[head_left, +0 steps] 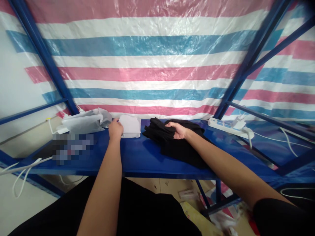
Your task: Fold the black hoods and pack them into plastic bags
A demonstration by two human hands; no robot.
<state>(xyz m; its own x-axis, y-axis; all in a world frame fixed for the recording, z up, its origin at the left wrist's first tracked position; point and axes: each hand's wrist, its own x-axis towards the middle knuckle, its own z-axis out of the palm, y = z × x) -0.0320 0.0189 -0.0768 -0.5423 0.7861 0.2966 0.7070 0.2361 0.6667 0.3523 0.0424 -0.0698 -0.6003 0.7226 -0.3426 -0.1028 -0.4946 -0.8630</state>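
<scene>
My left hand (115, 128) reaches to the back of the blue metal shelf (137, 160) with its fingers closed on the left edge of a white folded packet (130, 126). My right hand (177, 130) rests on a crumpled black cloth (177, 141) at the middle of the shelf, fingers curled into its folds and gripping them. The black cloth spreads toward the right and front of the shelf.
Clear plastic bags (85, 122) lie at the back left. A white power strip (227, 127) with a plug and white cables sits at the back right. Blue frame posts (44, 55) rise on both sides before a striped tarp (147, 59). Litter lies on the floor below.
</scene>
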